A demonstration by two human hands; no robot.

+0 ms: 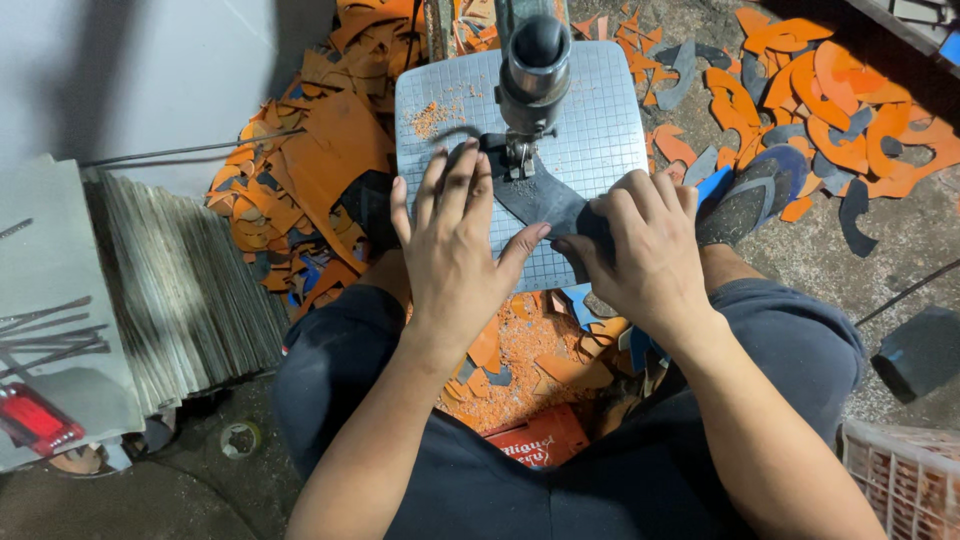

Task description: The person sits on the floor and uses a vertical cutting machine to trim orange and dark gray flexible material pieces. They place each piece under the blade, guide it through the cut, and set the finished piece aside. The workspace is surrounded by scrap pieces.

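A dark grey rubber sheet piece (535, 198) lies on the square gridded metal table (600, 110) of a cutting machine, right under the machine's grey head (535, 62). My left hand (455, 245) presses flat on the piece's left part, fingers spread toward the blade. My right hand (645, 250) pinches the piece's right end between thumb and fingers. Orange dust (435, 118) speckles the table's left side.
Orange and grey rubber offcuts (820, 90) cover the floor around the machine and between my knees. A stack of thin grey sheets (180, 290) stands at the left. My foot in a sandal (755, 190) rests at the right. A white plastic crate (905, 480) sits at bottom right.
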